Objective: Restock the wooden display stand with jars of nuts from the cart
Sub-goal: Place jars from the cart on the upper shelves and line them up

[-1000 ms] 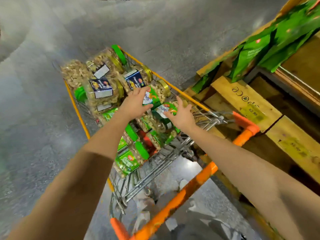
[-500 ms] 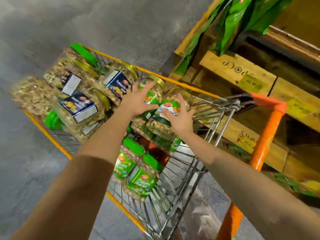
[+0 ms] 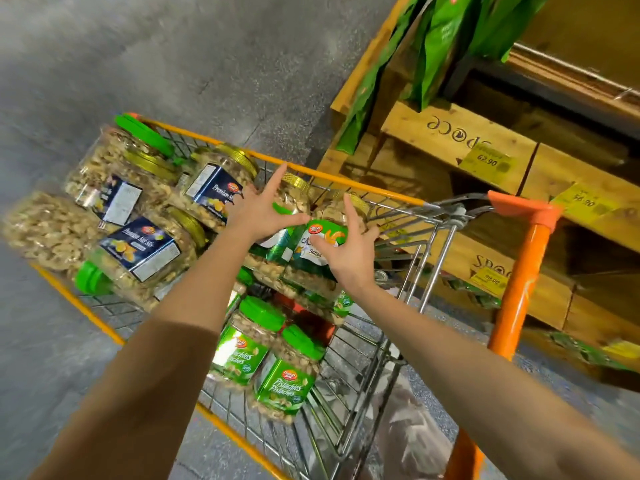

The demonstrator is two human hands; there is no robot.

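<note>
Blurred clear jars [image 3: 45, 226] of nuts ran off the left edge of the wire cart [image 3: 516, 289]. Blue-labelled jars [image 3: 138, 247] crowded the left hand [image 3: 263, 211], splayed flat over a half-hidden gold-lidded jar [image 3: 294, 199]. The right hand [image 3: 349, 254], fingers spread, rested on the cashew jar [image 3: 327, 233]. A wooden display stand [image 3: 460, 136] stood just right.

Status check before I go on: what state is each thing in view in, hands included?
left hand, fingers spread, touching the gold-lidded cashew jar.
right hand, fingers spread on the labelled cashew jar.
Both of these jars, lids on, in the cart.
pistachio jars, green lids on, tilted.
blue-label jars, lidded, on their sides.
wooden display stand, green bags on top.
</note>
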